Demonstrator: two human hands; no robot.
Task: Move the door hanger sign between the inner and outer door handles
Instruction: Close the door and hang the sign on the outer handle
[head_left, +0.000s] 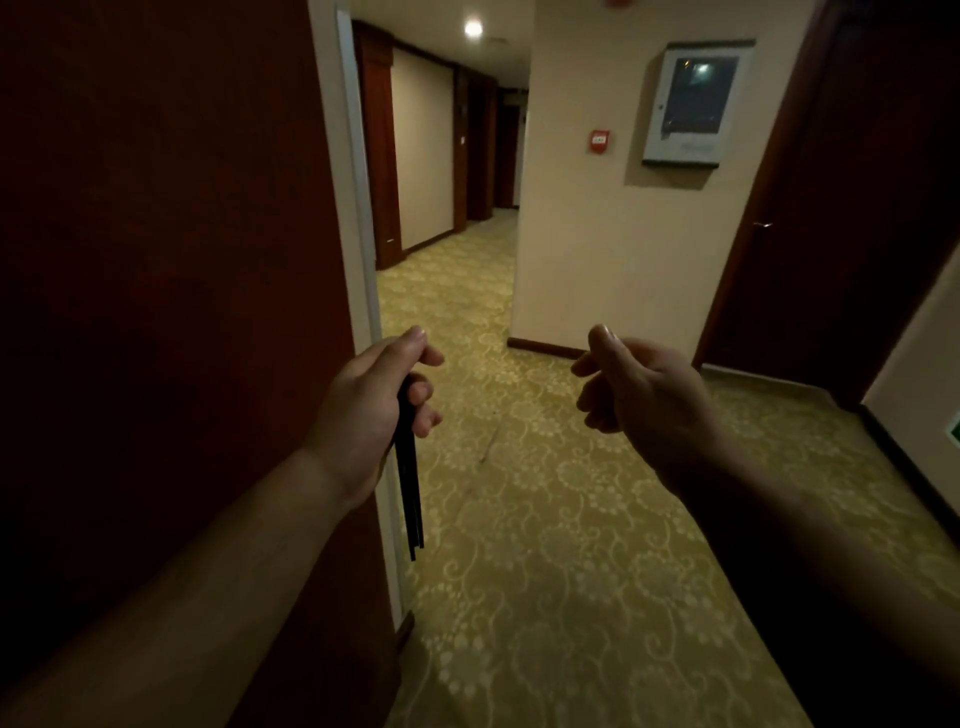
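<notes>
My left hand (371, 400) grips a thin black door hanger sign (409, 493), seen edge-on and hanging straight down below the fingers. It is held beside the pale edge of the dark red door (156, 312) that fills the left of the view. No door handle shows on this door; my hand and forearm cover that stretch of its edge. My right hand (631, 387) floats to the right at the same height, fingers loosely curled with nothing in them, apart from the sign and the door.
A hotel corridor with patterned yellow carpet (545, 519) runs ahead. A cream wall corner (571, 249) carries a red alarm box (599, 140) and a white glass-fronted cabinet (696, 104). Another dark door (857, 208) with a small handle (762, 225) stands at right.
</notes>
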